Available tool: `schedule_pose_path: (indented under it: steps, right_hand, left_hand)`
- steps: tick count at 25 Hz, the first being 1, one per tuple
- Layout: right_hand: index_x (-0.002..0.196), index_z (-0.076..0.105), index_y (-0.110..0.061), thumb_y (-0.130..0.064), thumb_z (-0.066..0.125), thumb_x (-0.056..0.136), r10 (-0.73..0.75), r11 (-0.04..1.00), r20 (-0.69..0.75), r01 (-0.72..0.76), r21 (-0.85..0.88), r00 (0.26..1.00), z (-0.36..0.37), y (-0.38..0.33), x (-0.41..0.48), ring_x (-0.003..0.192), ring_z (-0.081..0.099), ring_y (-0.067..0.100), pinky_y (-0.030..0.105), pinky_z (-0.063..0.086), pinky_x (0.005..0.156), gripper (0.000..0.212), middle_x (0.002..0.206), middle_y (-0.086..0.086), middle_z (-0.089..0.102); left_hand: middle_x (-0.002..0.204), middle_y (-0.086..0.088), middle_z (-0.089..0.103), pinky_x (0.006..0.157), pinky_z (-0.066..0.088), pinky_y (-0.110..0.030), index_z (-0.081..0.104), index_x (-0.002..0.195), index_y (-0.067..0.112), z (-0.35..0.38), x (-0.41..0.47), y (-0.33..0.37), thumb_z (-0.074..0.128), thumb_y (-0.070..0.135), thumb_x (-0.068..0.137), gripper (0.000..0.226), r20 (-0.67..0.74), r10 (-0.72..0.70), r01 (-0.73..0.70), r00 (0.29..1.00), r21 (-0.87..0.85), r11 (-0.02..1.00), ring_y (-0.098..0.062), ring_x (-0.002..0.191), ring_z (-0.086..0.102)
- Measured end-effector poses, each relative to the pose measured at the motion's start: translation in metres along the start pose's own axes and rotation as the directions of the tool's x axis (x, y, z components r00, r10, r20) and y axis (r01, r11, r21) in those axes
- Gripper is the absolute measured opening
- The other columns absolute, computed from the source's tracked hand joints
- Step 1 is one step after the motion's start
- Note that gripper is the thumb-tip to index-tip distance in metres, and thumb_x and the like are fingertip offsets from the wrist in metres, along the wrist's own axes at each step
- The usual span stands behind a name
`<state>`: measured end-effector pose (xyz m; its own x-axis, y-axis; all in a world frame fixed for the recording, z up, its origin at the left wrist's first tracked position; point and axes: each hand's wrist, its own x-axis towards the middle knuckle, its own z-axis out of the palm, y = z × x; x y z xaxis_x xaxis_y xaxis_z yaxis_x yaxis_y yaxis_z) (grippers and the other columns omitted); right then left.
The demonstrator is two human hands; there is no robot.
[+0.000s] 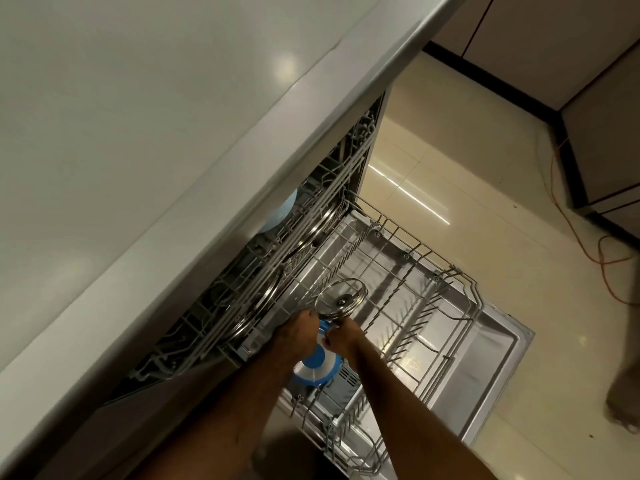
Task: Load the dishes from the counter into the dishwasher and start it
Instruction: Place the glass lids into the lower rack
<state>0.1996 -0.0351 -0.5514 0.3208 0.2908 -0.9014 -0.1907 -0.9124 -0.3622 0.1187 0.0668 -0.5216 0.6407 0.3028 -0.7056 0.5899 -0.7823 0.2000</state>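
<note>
While gripping a blue dish (313, 369), the left hand (300, 336) is hugging the rack's (433, 283) inner edge. The right hand (343, 333) is pinching a glass lid (341, 299).

Left forearm (239, 407) and right forearm (412, 407) are bare along their whole visible length, as are the left grip (300, 337) and right grip (343, 336). A bare foot (627, 400), blurred, shows toes.

A glass lid (341, 299) with a steel rim and centre knob stands tilted on edge over the pulled-out lower rack (420, 252) of the open dishwasher (502, 344). A blue-and-white dish (313, 370) is just below it, also tilted.
</note>
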Motion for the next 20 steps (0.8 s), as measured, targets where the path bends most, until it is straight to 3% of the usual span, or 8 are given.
schedule_pose_path:
  steps: [5, 7, 10, 12, 15, 18, 20]
  right_hand:
    - [0.134, 0.058, -0.012, -0.009, 0.057, 0.101, -0.167, 0.973, -0.111, 0.146, -0.177, 0.98, -0.013, -0.018, -0.065, 0.1, 0.065, 0.017, 0.024, 0.054, 0.078, 0.033, 0.118, 0.005, 0.066]
    - [0.152, 0.041, -0.012, -0.013, 0.055, 0.104, -0.273, 0.941, -0.125, 0.238, -0.24, 0.954, -0.02, -0.026, -0.102, 0.116, 0.063, 0.021, 0.023, 0.05, 0.086, 0.05, 0.138, 0.011, 0.062]
    - [0.167, 0.008, -0.018, -0.021, 0.064, 0.099, -0.485, 0.82, -0.15, 0.388, -0.421, 0.862, -0.03, -0.031, -0.15, 0.144, 0.046, 0.026, 0.034, 0.048, 0.109, 0.088, 0.165, 0.007, 0.036]
    - [0.167, -0.001, -0.018, -0.028, 0.068, 0.096, -0.614, 0.697, -0.135, 0.454, -0.556, 0.777, -0.042, -0.038, -0.18, 0.157, 0.022, 0.026, 0.041, 0.031, 0.125, 0.1, 0.173, 0.006, 0.015]
    - [0.164, -0.012, -0.02, -0.035, 0.07, 0.089, -0.719, 0.568, -0.128, 0.471, -0.675, 0.684, -0.055, -0.047, -0.226, 0.161, 0.003, 0.023, 0.045, 0.011, 0.131, 0.112, 0.175, 0.006, 0.002]
    - [0.164, -0.013, -0.019, -0.053, 0.065, 0.09, -0.749, 0.571, -0.206, 0.456, -0.683, 0.63, -0.062, -0.055, -0.269, 0.16, -0.008, 0.021, 0.039, -0.01, 0.127, 0.112, 0.173, 0.003, -0.009]
    - [0.165, -0.012, -0.017, -0.06, 0.063, 0.092, -0.774, 0.562, -0.244, 0.456, -0.69, 0.585, -0.068, -0.067, -0.306, 0.16, -0.012, 0.021, 0.04, -0.01, 0.127, 0.113, 0.173, 0.003, -0.013]
  left_hand:
    - [0.142, -0.003, 0.051, 0.101, 0.051, -0.032, 0.044, 0.145, 0.017, -0.018, -0.039, 0.004, 0.068, 0.018, 0.096, 0.054, -0.07, 0.008, -0.012, 0.997, -0.052, 0.999, -0.02, 0.125, 0.057]
    - [0.148, -0.004, 0.047, 0.106, 0.048, -0.033, 0.038, 0.15, 0.017, -0.033, -0.062, 0.009, 0.068, 0.017, 0.095, 0.063, -0.108, 0.051, -0.052, 0.993, -0.014, 0.999, -0.021, 0.132, 0.052]
    - [0.155, -0.009, 0.038, 0.115, 0.039, -0.037, 0.031, 0.155, 0.012, -0.062, -0.1, 0.021, 0.063, 0.014, 0.096, 0.068, -0.165, 0.174, -0.152, 0.971, 0.142, 0.978, -0.026, 0.14, 0.043]
    - [0.159, -0.012, 0.035, 0.121, 0.029, -0.039, 0.031, 0.157, 0.009, -0.084, -0.125, 0.03, 0.059, 0.016, 0.097, 0.066, -0.208, 0.297, -0.236, 0.932, 0.275, 0.932, -0.028, 0.145, 0.037]
    - [0.163, -0.016, 0.03, 0.126, 0.017, -0.042, 0.028, 0.159, 0.006, -0.112, -0.157, 0.047, 0.065, 0.027, 0.093, 0.078, -0.22, 0.407, -0.274, 0.887, 0.459, 0.845, -0.031, 0.151, 0.028]
    - [0.168, -0.02, 0.017, 0.129, 0.009, -0.047, 0.016, 0.162, 0.004, -0.145, -0.191, 0.068, 0.074, 0.033, 0.088, 0.098, -0.167, 0.445, -0.284, 0.88, 0.567, 0.773, -0.034, 0.155, 0.017]
    - [0.167, -0.021, 0.019, 0.128, 0.008, -0.048, 0.016, 0.162, 0.003, -0.174, -0.226, 0.076, 0.077, 0.037, 0.086, 0.103, -0.219, 0.46, -0.242, 0.861, 0.619, 0.747, -0.035, 0.154, 0.019]
